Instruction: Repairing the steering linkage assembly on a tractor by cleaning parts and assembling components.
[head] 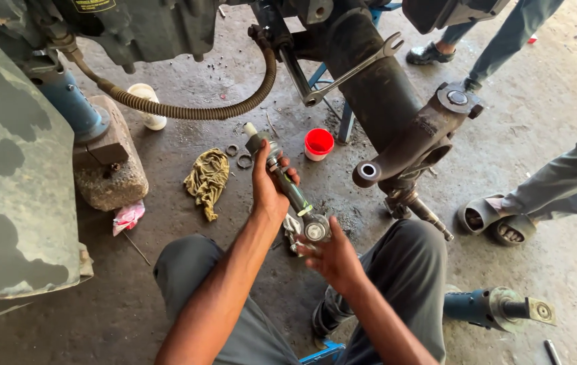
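Observation:
I hold a greasy metal shaft [293,190] between my knees, tilted from upper left to lower right. My left hand [268,184] grips its upper part, just below the light-tipped end [253,132]. My right hand [332,255] cups the lower end, where a round silvery joint head [315,230] shows. Both arms reach out over my grey trousers.
A black axle arm with a round eye [368,171] hangs ahead, a spanner [353,69] resting on it. A red cup [318,143], yellow rag [207,177], two rings [239,155], a stone block [109,169] and a ribbed hose [187,109] lie around. Other people's feet [498,220] stand at right.

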